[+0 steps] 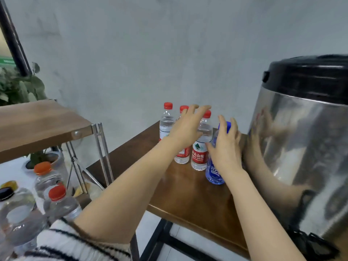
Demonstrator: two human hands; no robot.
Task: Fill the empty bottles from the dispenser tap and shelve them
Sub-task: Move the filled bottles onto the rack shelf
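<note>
Reaching over three red-capped bottles (199,153) near table's (188,194) back edge, your left hand (186,129) spread, holding nothing. Your right hand (226,147) lies against blue bottle (213,174), just beside dispenser (301,138); cannot tell whether it grips.
</note>
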